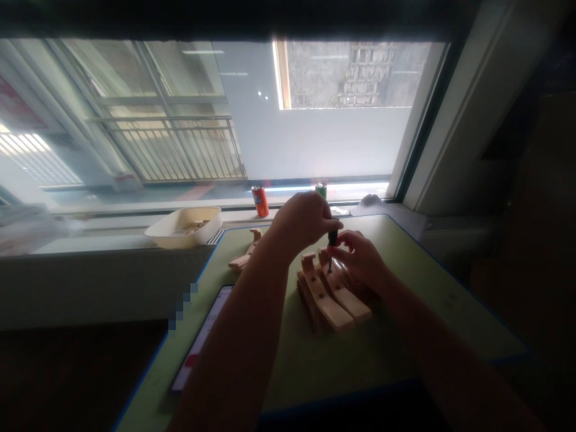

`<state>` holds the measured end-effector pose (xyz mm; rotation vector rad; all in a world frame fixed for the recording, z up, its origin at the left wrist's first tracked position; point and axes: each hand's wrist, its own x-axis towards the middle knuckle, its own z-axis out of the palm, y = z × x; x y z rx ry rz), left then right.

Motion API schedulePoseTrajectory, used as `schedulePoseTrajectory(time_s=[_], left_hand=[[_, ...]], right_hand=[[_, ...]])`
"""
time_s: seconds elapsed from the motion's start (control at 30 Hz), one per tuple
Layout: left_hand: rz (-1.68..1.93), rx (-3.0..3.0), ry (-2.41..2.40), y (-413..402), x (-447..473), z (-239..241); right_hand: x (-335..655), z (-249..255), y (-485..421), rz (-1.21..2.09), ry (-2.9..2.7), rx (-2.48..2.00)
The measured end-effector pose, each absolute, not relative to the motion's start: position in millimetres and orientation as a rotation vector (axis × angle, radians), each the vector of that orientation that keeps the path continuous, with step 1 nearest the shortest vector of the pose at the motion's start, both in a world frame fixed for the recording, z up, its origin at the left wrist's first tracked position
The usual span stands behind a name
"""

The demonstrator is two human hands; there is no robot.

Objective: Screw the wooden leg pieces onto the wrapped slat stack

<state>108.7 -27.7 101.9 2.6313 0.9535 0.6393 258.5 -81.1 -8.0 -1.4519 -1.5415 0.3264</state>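
A screwdriver (333,236) with a dark handle stands nearly upright, its tip on a hole in a curved wooden piece (336,279). From above, my left hand (302,219) has its fingers closed round the top of the handle. My right hand (360,257) is closed too, thumb and forefinger pinching low on the screwdriver near the shaft; its other fingers are partly hidden. Beside the first piece lies a second curved wooden piece (317,287) with dark holes and a hooked far end. Both rest on more wood underneath, only partly visible.
Another wooden piece (245,257) lies on the green table (288,384) beyond my left forearm. A phone (204,339) is partly covered by that arm. On the sill stand a cream basin (180,237), a red can (260,203) and a green can (321,190). Greyish cloth (391,213) lies at the back right.
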Motion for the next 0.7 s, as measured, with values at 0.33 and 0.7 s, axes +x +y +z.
schedulePoseTrajectory(time_s=[0.33, 0.7], left_hand=[[0.486, 2.682, 0.735, -16.2, 104.0, 103.1], [0.606, 2.629, 0.881, -18.0, 103.0, 104.8]], right_hand=[[257.9, -4.5, -84.3, 0.281, -1.632, -1.192], [258.6, -7.4, -80.8, 0.352, -1.576, -1.372]])
